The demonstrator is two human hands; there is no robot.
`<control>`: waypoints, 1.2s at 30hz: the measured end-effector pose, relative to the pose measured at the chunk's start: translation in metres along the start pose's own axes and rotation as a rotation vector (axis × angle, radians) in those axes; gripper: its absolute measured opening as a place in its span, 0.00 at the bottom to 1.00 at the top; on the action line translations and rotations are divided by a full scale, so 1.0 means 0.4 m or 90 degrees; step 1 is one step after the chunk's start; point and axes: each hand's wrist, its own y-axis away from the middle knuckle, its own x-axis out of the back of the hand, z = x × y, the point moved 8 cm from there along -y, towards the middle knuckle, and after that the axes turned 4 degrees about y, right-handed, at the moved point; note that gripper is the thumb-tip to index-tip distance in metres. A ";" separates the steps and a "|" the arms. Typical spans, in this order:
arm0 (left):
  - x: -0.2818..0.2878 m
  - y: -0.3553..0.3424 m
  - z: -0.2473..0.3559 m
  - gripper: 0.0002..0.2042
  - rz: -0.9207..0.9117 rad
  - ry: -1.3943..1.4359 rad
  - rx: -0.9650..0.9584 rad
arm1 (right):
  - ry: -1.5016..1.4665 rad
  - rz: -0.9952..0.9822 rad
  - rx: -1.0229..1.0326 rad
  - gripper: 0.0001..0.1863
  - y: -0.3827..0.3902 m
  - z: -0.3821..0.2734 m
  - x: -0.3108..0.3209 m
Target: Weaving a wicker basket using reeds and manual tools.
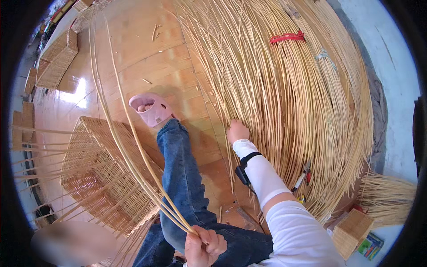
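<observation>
My left hand (pixel 204 244), low in the middle in front of my jeans, is closed around the ends of several long wicker rods (pixel 178 221). These rods arc up and leftward, passing over a partly woven basket (pixel 91 180). Farther forward, my right hand (pixel 238 131) reaches to the left edge of a big spread of loose wicker rods (pixel 262 89). Its fingers are curled against the rods there, with the fingertips partly hidden. The basket lies tilted at my left, its unwoven stakes sticking out toward the left.
A red tie (pixel 288 38) binds one bundle in the spread. A hand tool (pixel 302 175) with red and white handles lies on the rods. Woven baskets (pixel 58 60) stand at far left, a small basket (pixel 353 231) at lower right. My foot wears a pink clog (pixel 153 111).
</observation>
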 end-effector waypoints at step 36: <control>0.020 0.014 -0.092 0.11 0.158 -0.297 -0.172 | -0.506 -0.352 0.091 0.17 0.352 0.070 0.289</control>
